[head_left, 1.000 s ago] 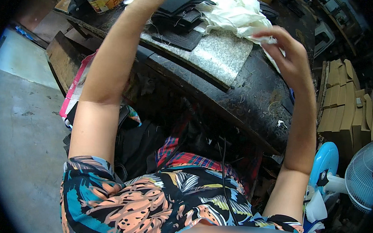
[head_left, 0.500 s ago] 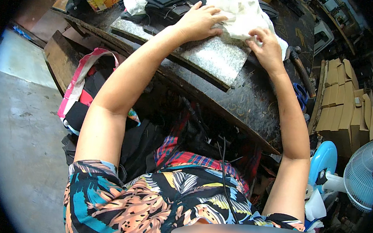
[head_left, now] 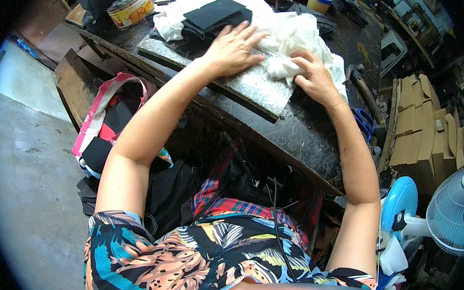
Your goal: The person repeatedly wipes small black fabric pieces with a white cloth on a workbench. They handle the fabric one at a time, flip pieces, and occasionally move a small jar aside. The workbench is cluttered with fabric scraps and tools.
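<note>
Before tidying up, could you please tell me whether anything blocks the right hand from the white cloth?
Nothing visible does: the right hand touches the white cloth, and the hammer lies off to the right.

Blue-and-white fan (head_left: 447,216) near brown cardboard boxes (head_left: 421,135).

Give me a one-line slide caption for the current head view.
Left hand spread at flat black fabric pieces, right hand on crumpled white cloth, at a speckled grey slab.
</note>
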Available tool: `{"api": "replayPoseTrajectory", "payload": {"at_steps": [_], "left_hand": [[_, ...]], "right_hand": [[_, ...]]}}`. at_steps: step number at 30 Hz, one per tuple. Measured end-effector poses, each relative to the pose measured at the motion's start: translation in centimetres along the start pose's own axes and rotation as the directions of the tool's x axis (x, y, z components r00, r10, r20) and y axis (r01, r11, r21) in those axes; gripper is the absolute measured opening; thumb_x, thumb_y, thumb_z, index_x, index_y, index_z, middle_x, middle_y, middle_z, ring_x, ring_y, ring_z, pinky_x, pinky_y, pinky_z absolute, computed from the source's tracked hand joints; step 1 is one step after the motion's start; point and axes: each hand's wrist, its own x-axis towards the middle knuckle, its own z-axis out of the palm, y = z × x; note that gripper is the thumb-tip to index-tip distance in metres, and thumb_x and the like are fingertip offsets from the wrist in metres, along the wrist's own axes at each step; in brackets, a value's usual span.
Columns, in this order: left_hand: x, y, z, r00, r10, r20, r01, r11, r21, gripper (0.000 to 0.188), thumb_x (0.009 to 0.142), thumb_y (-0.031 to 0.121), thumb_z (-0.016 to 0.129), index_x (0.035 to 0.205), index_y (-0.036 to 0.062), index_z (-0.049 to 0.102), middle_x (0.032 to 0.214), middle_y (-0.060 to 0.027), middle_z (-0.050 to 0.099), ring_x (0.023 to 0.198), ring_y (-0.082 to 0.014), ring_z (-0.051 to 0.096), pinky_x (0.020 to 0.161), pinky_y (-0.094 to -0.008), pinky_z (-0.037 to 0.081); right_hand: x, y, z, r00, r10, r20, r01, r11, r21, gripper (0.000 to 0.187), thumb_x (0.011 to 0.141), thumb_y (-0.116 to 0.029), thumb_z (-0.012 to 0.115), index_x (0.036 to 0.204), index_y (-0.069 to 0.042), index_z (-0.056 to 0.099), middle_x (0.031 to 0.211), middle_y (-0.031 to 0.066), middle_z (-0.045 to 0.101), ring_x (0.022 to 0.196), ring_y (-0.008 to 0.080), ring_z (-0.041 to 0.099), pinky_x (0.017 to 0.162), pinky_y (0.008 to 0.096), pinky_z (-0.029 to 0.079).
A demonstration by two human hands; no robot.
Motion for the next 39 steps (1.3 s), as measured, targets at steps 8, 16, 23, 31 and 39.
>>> {"api": "replayPoseTrajectory", "payload": {"at_steps": [8, 16, 23, 31, 39], "left_hand": [[1.0, -4.4, 2.3, 0.985, -0.163, 0.051, 0.164, 0.987, -0.002, 0.088, 0.085, 0.076, 0.039, 0.151, 0.019, 0.026, 0.153, -0.0136, 0.031, 0.145, -0.0306, 0.022, 0.117, -0.0507, 0.016], [1.5, 2.4, -1.6, 0.789, -0.037, -0.613, -0.212, 0.92, -0.329, 0.058, 0.079, 0.025, 0.061, 0.135, 0.0139, 0.047, 0.142, -0.0135, 0.044, 0.129, -0.0331, 0.042, 0.109, -0.0464, 0.031], [-0.3, 4.5, -2.8, 0.942, -0.209, -0.26, -0.084, 0.605, -0.791, 0.043, 0.095, 0.033, 0.052, 0.129, 0.0082, 0.054, 0.117, -0.0151, 0.058, 0.108, -0.0268, 0.057, 0.092, -0.0387, 0.047], [-2.7, 7.4, -2.1, 0.966, 0.115, -0.233, -0.202, 0.898, -0.39, 0.028, 0.077, 0.01, 0.067, 0.105, 0.0136, 0.066, 0.089, -0.0083, 0.065, 0.091, -0.0291, 0.06, 0.08, -0.0395, 0.051], [-5.6, 4.6, -6.2, 0.931, -0.105, -0.349, -0.119, 0.818, -0.563, 0.022, 0.079, -0.003, 0.06, 0.097, 0.0082, 0.067, 0.088, -0.0098, 0.064, 0.084, -0.025, 0.061, 0.077, -0.0331, 0.049]], "right_hand": [[-3.8, 3.3, -4.1, 0.874, 0.453, 0.174, -0.41, 0.499, 0.763, 0.029, 0.084, -0.005, 0.052, 0.109, 0.002, 0.066, 0.102, 0.002, 0.066, 0.097, 0.0123, 0.059, 0.091, 0.027, 0.045], [-3.2, 0.2, -3.1, 0.877, 0.449, 0.173, -0.452, 0.646, 0.615, 0.037, 0.092, -0.02, 0.059, 0.125, -0.007, 0.06, 0.111, 0.0025, 0.065, 0.105, 0.0154, 0.058, 0.097, 0.0301, 0.043], [-1.8, -1.6, -4.9, 0.961, 0.265, 0.074, -0.247, 0.715, 0.654, 0.039, 0.08, 0.003, 0.046, 0.113, -0.001, 0.067, 0.114, 0.0094, 0.067, 0.105, 0.0164, 0.061, 0.099, 0.0287, 0.045], [-0.4, 1.4, -0.3, 0.96, 0.277, -0.041, -0.226, 0.855, 0.466, 0.04, 0.095, -0.008, 0.047, 0.135, -0.008, 0.051, 0.118, 0.0152, 0.065, 0.109, 0.0232, 0.061, 0.095, 0.0331, 0.046], [-1.1, 1.8, -0.5, 0.966, 0.259, 0.003, -0.22, 0.813, 0.54, 0.044, 0.098, -0.011, 0.044, 0.141, -0.007, 0.044, 0.134, 0.0115, 0.057, 0.124, 0.0223, 0.052, 0.106, 0.0336, 0.038]]}}
